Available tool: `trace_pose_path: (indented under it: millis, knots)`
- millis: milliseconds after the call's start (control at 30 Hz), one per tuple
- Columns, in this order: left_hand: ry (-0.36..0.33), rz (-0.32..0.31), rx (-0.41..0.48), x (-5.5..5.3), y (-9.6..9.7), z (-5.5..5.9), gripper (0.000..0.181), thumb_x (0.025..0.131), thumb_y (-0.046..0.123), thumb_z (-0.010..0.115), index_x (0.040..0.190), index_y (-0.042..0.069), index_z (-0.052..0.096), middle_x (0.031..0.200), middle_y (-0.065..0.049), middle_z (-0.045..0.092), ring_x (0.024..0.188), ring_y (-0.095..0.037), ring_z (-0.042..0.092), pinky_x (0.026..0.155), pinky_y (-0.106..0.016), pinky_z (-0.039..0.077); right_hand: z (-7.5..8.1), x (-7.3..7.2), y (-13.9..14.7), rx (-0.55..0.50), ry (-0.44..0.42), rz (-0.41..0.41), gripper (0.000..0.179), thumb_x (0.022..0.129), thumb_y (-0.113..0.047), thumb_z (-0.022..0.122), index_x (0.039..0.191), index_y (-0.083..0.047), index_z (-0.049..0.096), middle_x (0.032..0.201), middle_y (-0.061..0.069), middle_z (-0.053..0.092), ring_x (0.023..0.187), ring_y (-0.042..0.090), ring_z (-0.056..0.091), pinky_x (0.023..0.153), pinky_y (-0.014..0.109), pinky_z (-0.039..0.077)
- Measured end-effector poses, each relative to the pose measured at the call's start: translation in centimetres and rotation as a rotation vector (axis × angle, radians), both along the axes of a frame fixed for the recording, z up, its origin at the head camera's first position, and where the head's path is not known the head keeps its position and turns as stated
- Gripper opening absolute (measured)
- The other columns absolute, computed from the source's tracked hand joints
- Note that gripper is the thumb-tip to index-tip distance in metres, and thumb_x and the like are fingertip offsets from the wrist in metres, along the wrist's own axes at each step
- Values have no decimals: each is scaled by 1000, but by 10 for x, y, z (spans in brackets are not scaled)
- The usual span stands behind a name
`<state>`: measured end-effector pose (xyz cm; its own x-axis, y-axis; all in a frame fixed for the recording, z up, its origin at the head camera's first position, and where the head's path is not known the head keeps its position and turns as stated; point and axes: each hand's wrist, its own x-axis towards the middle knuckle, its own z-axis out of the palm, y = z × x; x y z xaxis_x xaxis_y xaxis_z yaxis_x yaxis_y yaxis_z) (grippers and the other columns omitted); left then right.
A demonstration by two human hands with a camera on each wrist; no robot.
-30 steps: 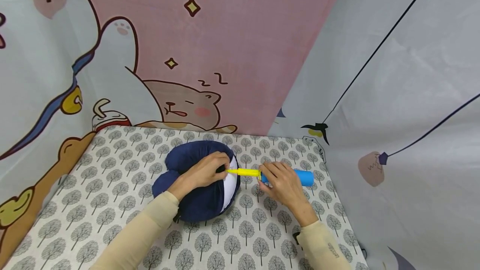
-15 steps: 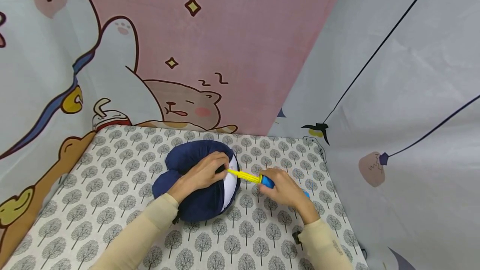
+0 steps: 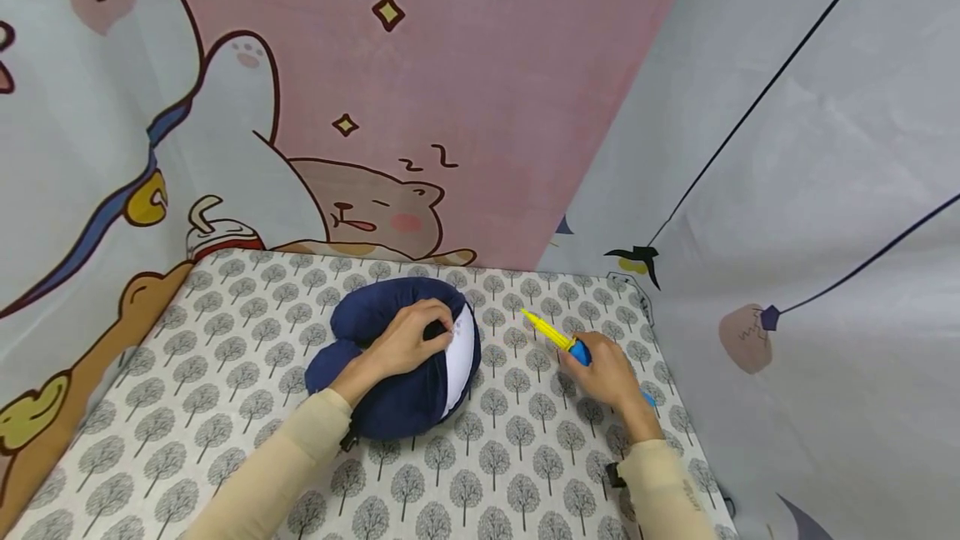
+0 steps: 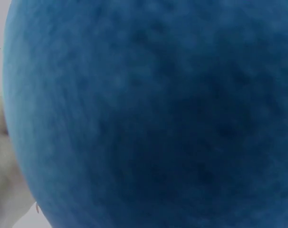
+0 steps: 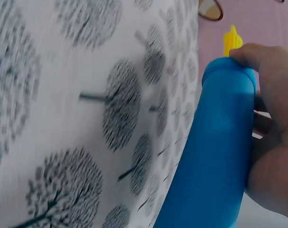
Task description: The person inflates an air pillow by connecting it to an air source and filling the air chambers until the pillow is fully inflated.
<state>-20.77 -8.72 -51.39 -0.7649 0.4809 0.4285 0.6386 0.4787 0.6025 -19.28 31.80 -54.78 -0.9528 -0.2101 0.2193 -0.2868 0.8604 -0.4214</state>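
Observation:
A navy U-shaped neck pillow [image 3: 405,411] with a white panel along its right side lies on the patterned cloth. Over its middle rests my left hand [image 3: 408,340], fingertips and thumb gripping the pillow beside the white panel; whatever small part lies between them is hidden. Blue pillow fabric nearly fills the left wrist view, with a sliver of the hand at its left edge. My right hand [image 3: 603,369] grips a hand air pump [image 5: 213,142], blue-bodied with a yellow nozzle [image 3: 547,328]. The nozzle points up and left, apart from the pillow.
The tree-patterned cloth [image 3: 247,340] covers the work surface. A cartoon-printed curtain [image 3: 487,90] stands along the back and left, and a grey-white one [image 3: 810,190] along the right.
The pump's nozzle has come away from the pillow beside my left fingers. My right hand has drawn the pump to the right and tilted it. My left hand stays nearly in place.

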Motion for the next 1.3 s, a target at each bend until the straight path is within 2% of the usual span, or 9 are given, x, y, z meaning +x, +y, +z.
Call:
trace_pose_path:
  millis: [167, 333, 500, 800, 900, 1000, 1133, 1200, 1300]
  knots:
    - [-1, 9, 22, 1, 0, -3, 4, 103, 11, 80, 105, 8, 77, 116, -6, 78, 109, -25, 73, 99, -48, 60, -9, -6, 17, 68, -13, -77, 49, 106, -30, 80, 138, 6, 73, 121, 29, 75, 86, 33, 71, 68, 45, 59]
    - [16, 3, 34, 3, -1, -4, 4, 104, 11, 79, 105, 7, 78, 116, -7, 77, 108, -25, 72, 98, -48, 60, -14, -10, 24, 117, -14, -108, 54, 104, -31, 82, 139, 8, 71, 123, 29, 74, 92, 39, 73, 75, 56, 63]
    - [-9, 1, 45, 4, 0, -3, 4, 104, 10, 79, 106, 8, 77, 118, -7, 77, 110, -26, 72, 100, -49, 59, -20, -11, 28, 171, -32, -117, 53, 103, -33, 84, 138, 5, 73, 121, 27, 75, 93, 39, 73, 77, 57, 63]
    - [-23, -10, 60, 3, 0, -5, 4, 106, 11, 77, 107, 7, 76, 119, -9, 76, 113, -28, 71, 102, -51, 57, -22, -9, 26, 195, -77, -146, 63, 105, -37, 81, 147, 7, 66, 134, 33, 73, 106, 50, 74, 87, 63, 64]
    - [-7, -12, 66, 2, 0, -7, 4, 105, 9, 78, 106, 6, 76, 118, -10, 77, 112, -29, 72, 102, -51, 58, -19, -9, 19, 188, -47, -146, 70, 106, -41, 79, 151, 10, 62, 141, 37, 70, 120, 57, 71, 99, 69, 61]
    - [0, -10, 68, 2, 0, -9, 4, 105, 9, 78, 106, 5, 76, 117, -10, 77, 112, -30, 72, 102, -51, 58, -17, -10, 7, 118, 6, -103, 69, 107, -37, 78, 154, 11, 59, 150, 39, 64, 137, 61, 62, 114, 73, 52]
    - [-9, -6, 63, 2, 1, -10, 5, 107, 11, 77, 107, 6, 76, 118, -10, 76, 113, -29, 72, 103, -51, 57, -13, -12, -18, -38, 55, 40, 61, 107, -25, 80, 154, 9, 60, 156, 37, 61, 146, 60, 56, 127, 71, 43]
    - [-16, -3, 57, 2, 2, -10, 6, 107, 13, 76, 107, 6, 76, 119, -10, 76, 114, -29, 72, 103, -50, 57, -9, -12, -33, -103, 44, 111, 59, 108, -23, 79, 155, 6, 61, 159, 34, 60, 150, 58, 55, 131, 70, 40]
    - [-25, -2, 56, 3, 3, -10, 6, 107, 13, 77, 107, 7, 76, 120, -10, 76, 114, -29, 72, 104, -50, 57, 0, -11, -57, -163, 14, 191, 56, 108, -25, 78, 156, 1, 63, 160, 30, 62, 153, 53, 55, 130, 68, 42]
